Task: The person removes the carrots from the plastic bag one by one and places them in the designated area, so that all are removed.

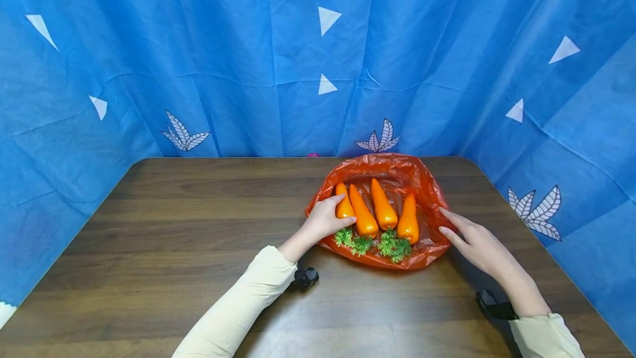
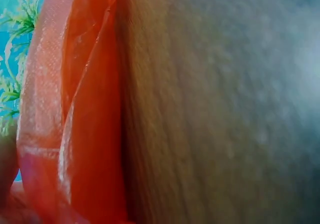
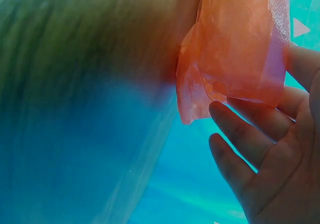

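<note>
A red plastic bag (image 1: 429, 192) lies spread open on the table, its rim standing up around several orange carrots (image 1: 382, 206) with green leafy tops (image 1: 392, 246) toward the person. At the bag's left side, my left hand (image 1: 325, 219) holds the leftmost carrot (image 1: 342, 189) between forefinger and thumb. Red film (image 2: 95, 108) fills part of the left wrist view, with some green leaves (image 2: 20, 28) at its edge. My right hand (image 1: 479, 245) is at the bag's right rim; in the right wrist view its extended fingers (image 3: 240, 129) touch the hanging red film (image 3: 240, 43).
A brown wood-grain table (image 1: 174, 247) carries the bag at its right half, near the back edge. Blue cloth (image 1: 238, 59) with white triangles and leaf prints hangs behind and along both sides. Black bands (image 1: 497, 305) sit on the wrists.
</note>
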The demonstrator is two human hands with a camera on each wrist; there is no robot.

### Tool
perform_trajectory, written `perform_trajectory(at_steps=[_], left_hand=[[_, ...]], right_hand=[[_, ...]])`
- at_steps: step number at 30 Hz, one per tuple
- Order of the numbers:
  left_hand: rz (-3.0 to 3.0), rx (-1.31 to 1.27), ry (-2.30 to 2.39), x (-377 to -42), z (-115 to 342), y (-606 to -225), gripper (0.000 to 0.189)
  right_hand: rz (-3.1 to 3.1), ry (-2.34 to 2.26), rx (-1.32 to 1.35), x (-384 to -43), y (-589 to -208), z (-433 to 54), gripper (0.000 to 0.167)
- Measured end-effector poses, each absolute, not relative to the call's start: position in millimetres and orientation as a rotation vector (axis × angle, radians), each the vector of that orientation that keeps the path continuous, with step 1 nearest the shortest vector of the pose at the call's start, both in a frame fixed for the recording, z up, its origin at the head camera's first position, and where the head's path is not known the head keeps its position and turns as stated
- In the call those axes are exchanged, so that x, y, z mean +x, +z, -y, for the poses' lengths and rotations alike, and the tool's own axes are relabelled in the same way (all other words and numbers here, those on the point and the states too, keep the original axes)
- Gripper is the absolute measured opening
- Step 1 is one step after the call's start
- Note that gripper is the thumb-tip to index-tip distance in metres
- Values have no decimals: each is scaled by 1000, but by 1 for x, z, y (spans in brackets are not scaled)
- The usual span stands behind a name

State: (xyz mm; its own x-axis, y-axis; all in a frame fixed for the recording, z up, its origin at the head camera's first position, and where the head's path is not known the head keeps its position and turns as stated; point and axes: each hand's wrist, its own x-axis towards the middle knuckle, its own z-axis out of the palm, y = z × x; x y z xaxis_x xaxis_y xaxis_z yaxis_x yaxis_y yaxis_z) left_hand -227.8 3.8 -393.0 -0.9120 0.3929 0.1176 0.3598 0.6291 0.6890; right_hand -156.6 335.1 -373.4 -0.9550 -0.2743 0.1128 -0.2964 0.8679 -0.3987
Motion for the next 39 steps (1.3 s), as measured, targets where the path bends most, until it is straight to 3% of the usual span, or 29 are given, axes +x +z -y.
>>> perform_trajectory(at_steps=[26,39], left_hand=[[-2831,539,1355,-230,-2,-398,56],[-2441,273,1751,-232,8,-396,50]], right_hand=[[2987,628,467,-157,-377,-333,57],[3002,625,461,-157,-376,-332,56]])
